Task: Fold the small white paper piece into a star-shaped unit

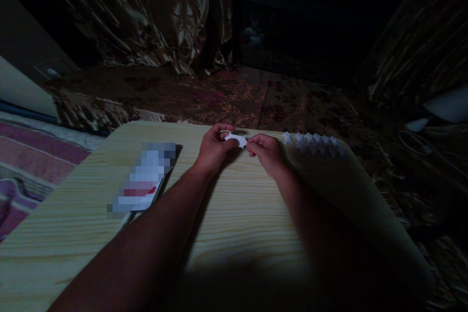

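Observation:
A small white folded paper piece (237, 140) with pointed corners is held above the far part of the table. My left hand (214, 148) grips its left side, thumb across the front and fingers behind. At the piece's right corner, the closed fingertips of my right hand (265, 148) pinch its edge. To the right of that hand, several white star-shaped paper pieces (310, 144) stand in two rows near the table's far edge. Dim light hides the finer folds.
The light wooden table (234, 219) has rounded corners. A blurred flat printed item (144, 178) lies on its left part. Beyond the far edge is a ledge covered in patterned cloth (215, 92), below a shiny curtain (175, 14). A striped bedspread (32, 156) is at left; a white cable (420, 144) at right.

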Available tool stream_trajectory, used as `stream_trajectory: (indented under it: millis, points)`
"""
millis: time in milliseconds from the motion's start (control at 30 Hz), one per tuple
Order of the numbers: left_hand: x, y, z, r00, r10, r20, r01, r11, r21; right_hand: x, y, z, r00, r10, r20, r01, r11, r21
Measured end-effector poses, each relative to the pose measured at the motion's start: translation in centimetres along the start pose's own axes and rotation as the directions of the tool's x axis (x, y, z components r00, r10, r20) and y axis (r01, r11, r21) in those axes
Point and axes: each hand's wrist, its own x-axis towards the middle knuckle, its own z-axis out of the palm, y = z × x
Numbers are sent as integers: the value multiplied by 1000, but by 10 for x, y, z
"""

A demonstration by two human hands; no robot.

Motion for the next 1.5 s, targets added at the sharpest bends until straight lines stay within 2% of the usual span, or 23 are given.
stream_trajectory:
  millis: [267,367,467,667,1000,1233,1367,1500]
  points:
    - [-2,1,0,1000,-6,18,6,1000,12,0,1,1,999,23,-23,-22,1000,10]
    - [-3,0,2,996,0,84,-6,998,69,0,-1,4,999,18,-49,-14,997,73]
    - [-3,-2,4,992,9,129,-21,996,92,0,-2,5,999,0,-35,1,999,42]
    - [-2,-2,4,997,36,67,-42,996,84,1,3,4,1000,-13,-12,13,1000,-25]
    - [-3,1,3,998,44,43,-49,992,118,2,6,4,1000,7,26,-6,999,-32]
    - [-3,-3,2,992,25,122,-39,993,109,2,1,4,999,-3,-45,8,993,114]
    - [-4,-5,2,984,44,170,-64,992,113,2,2,4,998,-35,-43,40,993,115]
    - [-4,-3,3,984,47,172,-70,989,131,1,3,6,997,-28,-65,35,993,115]
